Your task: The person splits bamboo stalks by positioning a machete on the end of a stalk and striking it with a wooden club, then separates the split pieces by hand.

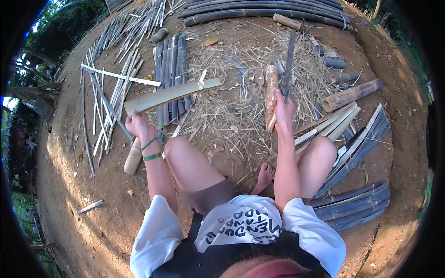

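My left hand (136, 124) is closed around the near left end of a wide split bamboo piece (171, 95). The piece slants up to the right, its pale inner side showing, with a node and a small raised sliver near its far end. In my right hand (283, 110) is a machete (289, 60), its long dark blade pointing away from me and apart from the bamboo. Just left of that hand is a short bamboo length (271, 85), partly hidden by my fingers; whether they touch it I cannot tell.
Dark bamboo strips (174, 60) lie beyond the held piece, pale strips (118, 92) further left. Shavings (222, 102) cover the ground ahead. Long poles (264, 14) lie at the back. On the right are a bamboo tube (352, 95) and bundled split bamboo (354, 208).
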A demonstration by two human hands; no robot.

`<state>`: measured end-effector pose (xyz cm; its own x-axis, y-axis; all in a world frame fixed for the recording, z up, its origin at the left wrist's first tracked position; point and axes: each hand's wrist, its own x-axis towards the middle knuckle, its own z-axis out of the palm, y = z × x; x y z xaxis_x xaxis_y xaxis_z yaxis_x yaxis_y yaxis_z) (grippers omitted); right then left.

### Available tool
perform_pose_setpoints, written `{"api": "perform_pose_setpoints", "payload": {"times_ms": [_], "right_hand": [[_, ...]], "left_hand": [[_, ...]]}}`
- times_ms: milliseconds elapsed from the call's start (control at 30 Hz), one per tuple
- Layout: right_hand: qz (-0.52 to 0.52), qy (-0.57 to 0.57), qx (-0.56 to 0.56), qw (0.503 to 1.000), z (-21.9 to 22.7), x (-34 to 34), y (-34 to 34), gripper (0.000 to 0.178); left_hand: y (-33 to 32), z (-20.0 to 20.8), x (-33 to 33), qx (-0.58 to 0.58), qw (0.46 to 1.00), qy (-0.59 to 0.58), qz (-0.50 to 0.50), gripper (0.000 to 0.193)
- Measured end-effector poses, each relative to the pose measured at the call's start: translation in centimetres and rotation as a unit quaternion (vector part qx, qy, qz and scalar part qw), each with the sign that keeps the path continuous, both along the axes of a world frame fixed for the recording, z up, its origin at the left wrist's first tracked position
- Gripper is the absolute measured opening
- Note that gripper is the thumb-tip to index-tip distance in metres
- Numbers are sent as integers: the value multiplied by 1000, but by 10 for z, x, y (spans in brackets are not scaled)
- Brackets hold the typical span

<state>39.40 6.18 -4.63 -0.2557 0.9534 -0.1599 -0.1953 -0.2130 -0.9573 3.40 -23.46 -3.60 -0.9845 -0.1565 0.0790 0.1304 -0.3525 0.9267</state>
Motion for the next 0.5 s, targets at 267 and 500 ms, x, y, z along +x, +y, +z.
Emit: {"api": "perform_pose_setpoints", "payload": {"times_ms": [267,500], "right_hand": [[152,-10,95,984,62,5,-69,41],[215,55,157,962,90,19,-127,32]], "left_hand": [[95,126,36,-199,929,280,-141,30],[178,146,102,-213,828,489,-173,19]]}}
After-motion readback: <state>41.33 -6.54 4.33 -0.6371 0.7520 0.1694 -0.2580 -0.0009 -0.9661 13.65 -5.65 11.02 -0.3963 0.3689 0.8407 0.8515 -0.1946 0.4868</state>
